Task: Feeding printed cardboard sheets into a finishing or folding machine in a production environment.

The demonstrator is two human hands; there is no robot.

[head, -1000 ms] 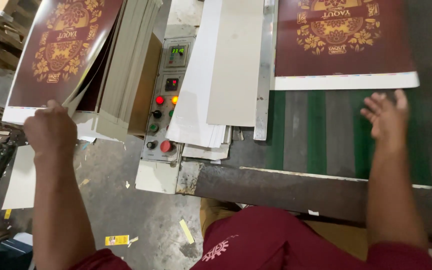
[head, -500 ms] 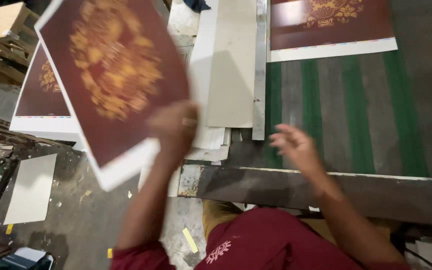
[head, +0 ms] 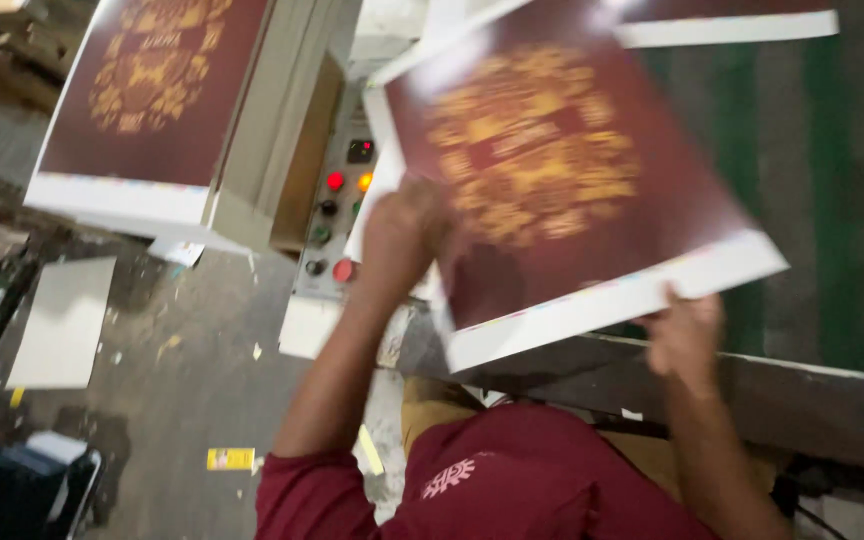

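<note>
Both hands, left [head: 402, 240] and right [head: 685, 330], grip the maroon printed sheet [head: 562, 190].

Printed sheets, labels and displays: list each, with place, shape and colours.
Held sheet: centre, in both hands, rectangular, maroon, gold ornament, white border.
Stack: upper left, same maroon-gold print, white edge.
Display: on the control panel, small, dark.
Label: floor, lower left, small yellow rectangle.

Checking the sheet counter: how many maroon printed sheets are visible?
3. One held in both hands, left hand and right hand, over the belt: sheet in hand. One tops the stack at left. One's edge shows at the top. More may lie hidden in the stack.
</note>
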